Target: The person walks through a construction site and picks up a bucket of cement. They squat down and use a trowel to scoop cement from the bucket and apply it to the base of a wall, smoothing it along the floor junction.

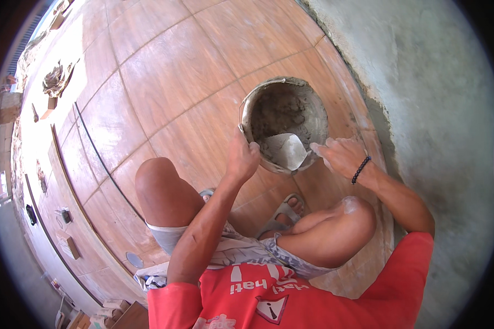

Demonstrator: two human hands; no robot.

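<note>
A mortar-caked bucket (319, 104) stands on the tiled floor in front of me, with grey wet mortar (282, 107) inside. My left hand (243, 156) is closed at its near left rim, by the thin wire handle; whether it grips the rim or the wire I cannot tell. My right hand (341, 157) is closed at the near right rim, holding a trowel. The trowel's pale, mortar-smeared blade (292, 152) lies tilted inside the bucket, against the mortar. Its handle is mostly hidden by my fingers.
Wood-look floor tiles (170, 60) surround the bucket. A grey cement wall (422, 82) rises close on the right. To the left lie a thin dark rod (101, 156), a long strip (77, 194), a small box (67, 244) and a crumpled brown heap (57, 79). My knees flank the near side.
</note>
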